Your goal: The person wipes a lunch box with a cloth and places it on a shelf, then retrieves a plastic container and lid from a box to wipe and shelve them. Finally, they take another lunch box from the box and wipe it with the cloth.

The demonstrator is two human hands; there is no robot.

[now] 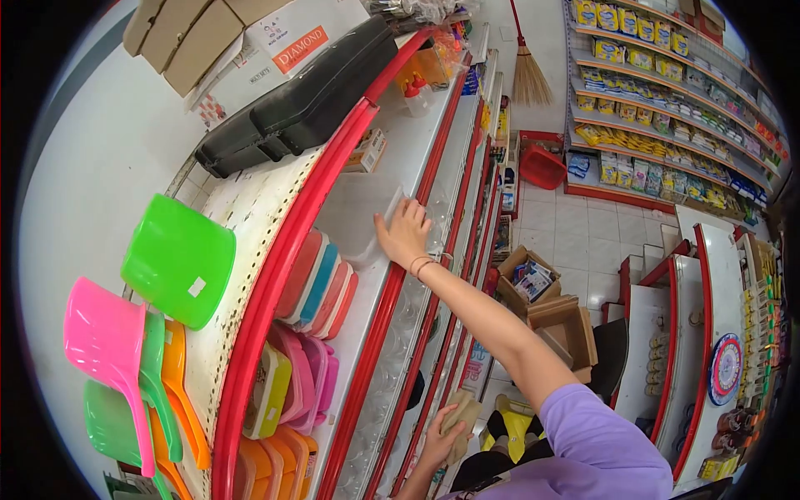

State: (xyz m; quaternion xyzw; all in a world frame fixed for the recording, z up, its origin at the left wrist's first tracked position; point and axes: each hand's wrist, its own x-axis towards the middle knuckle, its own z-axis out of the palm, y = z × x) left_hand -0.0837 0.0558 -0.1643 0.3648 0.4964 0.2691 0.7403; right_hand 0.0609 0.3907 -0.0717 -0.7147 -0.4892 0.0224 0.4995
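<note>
My right hand (404,233) reaches up to the shelf, its fingers curled over the near edge of a clear plastic container (354,218). A folded beige cloth (461,427) is held in my left hand (442,440), low in front of the shelving. Beside the clear container are stacked plastic containers with red, white and blue edges (318,283). Farther along the same shelf sit pink and purple containers (304,375), a yellow-green one (268,392) and several orange ones (279,467). A small box (365,152) lies behind the clear container.
A black case (300,100) and a cardboard box (283,46) rest on top of the shelving. Dippers, one of them pink (108,333), and a green pail (179,258) are at the left. Open cartons (560,329) stand on the aisle floor. Stocked shelves (642,108) line the back.
</note>
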